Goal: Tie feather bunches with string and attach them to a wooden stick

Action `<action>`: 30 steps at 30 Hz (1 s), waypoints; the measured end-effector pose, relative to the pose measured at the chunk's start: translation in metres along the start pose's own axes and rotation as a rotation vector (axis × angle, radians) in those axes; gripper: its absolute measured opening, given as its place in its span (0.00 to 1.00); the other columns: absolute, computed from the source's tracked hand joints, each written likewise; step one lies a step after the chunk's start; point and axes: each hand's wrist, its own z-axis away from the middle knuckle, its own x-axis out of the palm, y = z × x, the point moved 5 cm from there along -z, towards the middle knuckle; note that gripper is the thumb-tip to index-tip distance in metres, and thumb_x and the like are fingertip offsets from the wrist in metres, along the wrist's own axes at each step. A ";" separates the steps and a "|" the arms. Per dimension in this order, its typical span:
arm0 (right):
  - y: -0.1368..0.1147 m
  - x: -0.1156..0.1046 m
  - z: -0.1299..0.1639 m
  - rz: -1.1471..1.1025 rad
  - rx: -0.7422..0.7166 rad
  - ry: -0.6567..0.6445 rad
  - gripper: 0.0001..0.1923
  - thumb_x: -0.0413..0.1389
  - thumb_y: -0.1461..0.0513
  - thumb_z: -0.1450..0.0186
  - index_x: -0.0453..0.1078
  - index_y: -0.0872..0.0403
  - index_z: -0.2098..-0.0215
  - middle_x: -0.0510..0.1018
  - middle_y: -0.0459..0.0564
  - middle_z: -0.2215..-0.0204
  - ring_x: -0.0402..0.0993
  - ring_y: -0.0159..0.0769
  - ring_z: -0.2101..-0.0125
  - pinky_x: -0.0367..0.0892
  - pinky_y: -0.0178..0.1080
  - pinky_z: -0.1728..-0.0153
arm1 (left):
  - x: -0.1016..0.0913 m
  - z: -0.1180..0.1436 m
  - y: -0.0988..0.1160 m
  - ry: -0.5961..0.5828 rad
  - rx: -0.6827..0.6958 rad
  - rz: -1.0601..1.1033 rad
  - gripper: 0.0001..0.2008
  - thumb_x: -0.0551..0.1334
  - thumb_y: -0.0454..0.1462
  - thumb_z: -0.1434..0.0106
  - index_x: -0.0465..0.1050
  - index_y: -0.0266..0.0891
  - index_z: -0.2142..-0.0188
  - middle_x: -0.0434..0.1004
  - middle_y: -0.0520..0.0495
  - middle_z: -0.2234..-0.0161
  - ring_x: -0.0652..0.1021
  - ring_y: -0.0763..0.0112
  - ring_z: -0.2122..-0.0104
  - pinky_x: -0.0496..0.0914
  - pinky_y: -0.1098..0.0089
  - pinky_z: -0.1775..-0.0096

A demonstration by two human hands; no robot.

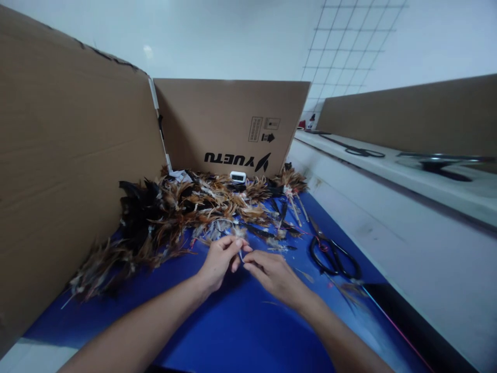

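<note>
The cardboard screen (pixel 77 155) walls you in on the left and at the back, so all your room is the blue worktop (pixel 233 326) in front of you. Keep the big heap of brown and black feathers (pixel 182 207) pushed up against that screen, where it lies now, and work in the bare blue patch nearer to you, so loose plumes do not drift into the piece in hand. The black scissors (pixel 334 256) lie to your right, apart from both hands; leave them there, blades pointing away, within easy reach.

Your left hand (pixel 219 259) is closed in a pinch, thumb against fingertips, on a small pale feather (pixel 239 247) just at the near edge of the heap. Your right hand (pixel 274 274) meets it from the other side, fingers curled towards the same spot; whether it actually grips the feather I cannot tell. Pinch lightly at the quill, not the vane, and keep both wrists low over the worktop.
</note>
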 end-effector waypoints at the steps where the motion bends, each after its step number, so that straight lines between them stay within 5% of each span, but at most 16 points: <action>1: -0.001 0.000 0.000 0.009 -0.003 -0.021 0.09 0.48 0.62 0.35 0.70 0.51 0.63 0.77 0.47 0.66 0.72 0.33 0.66 0.62 0.35 0.63 | -0.001 -0.001 0.001 0.007 0.010 0.019 0.16 0.60 0.47 0.44 0.70 0.34 0.67 0.75 0.47 0.70 0.62 0.87 0.87 0.55 0.79 0.83; 14: -0.007 -0.012 0.005 0.061 0.155 -0.196 0.09 0.50 0.62 0.38 0.72 0.51 0.63 0.75 0.44 0.76 0.69 0.31 0.75 0.61 0.32 0.72 | -0.011 -0.016 0.009 0.028 0.029 0.219 0.17 0.63 0.45 0.47 0.69 0.33 0.66 0.62 0.56 0.80 0.58 0.87 0.86 0.52 0.80 0.84; 21: 0.003 -0.031 0.050 -0.261 0.441 -0.329 0.09 0.52 0.59 0.39 0.72 0.51 0.63 0.76 0.45 0.77 0.69 0.29 0.80 0.63 0.31 0.77 | -0.021 -0.026 0.009 0.068 0.089 0.121 0.17 0.62 0.46 0.47 0.68 0.34 0.67 0.59 0.58 0.81 0.58 0.86 0.87 0.51 0.80 0.85; 26: 0.039 -0.072 0.075 -0.333 0.612 -0.184 0.15 0.54 0.54 0.40 0.70 0.56 0.62 0.76 0.49 0.74 0.69 0.30 0.80 0.62 0.33 0.79 | -0.016 -0.024 0.007 0.051 0.108 0.054 0.16 0.60 0.47 0.45 0.69 0.35 0.67 0.59 0.57 0.82 0.58 0.86 0.87 0.50 0.80 0.85; 30: 0.077 -0.111 0.076 0.041 0.615 0.088 0.15 0.51 0.53 0.40 0.69 0.55 0.62 0.75 0.48 0.77 0.68 0.34 0.80 0.63 0.37 0.78 | -0.013 -0.023 0.005 0.031 0.099 0.044 0.16 0.60 0.47 0.45 0.69 0.35 0.67 0.59 0.58 0.82 0.59 0.86 0.87 0.51 0.80 0.85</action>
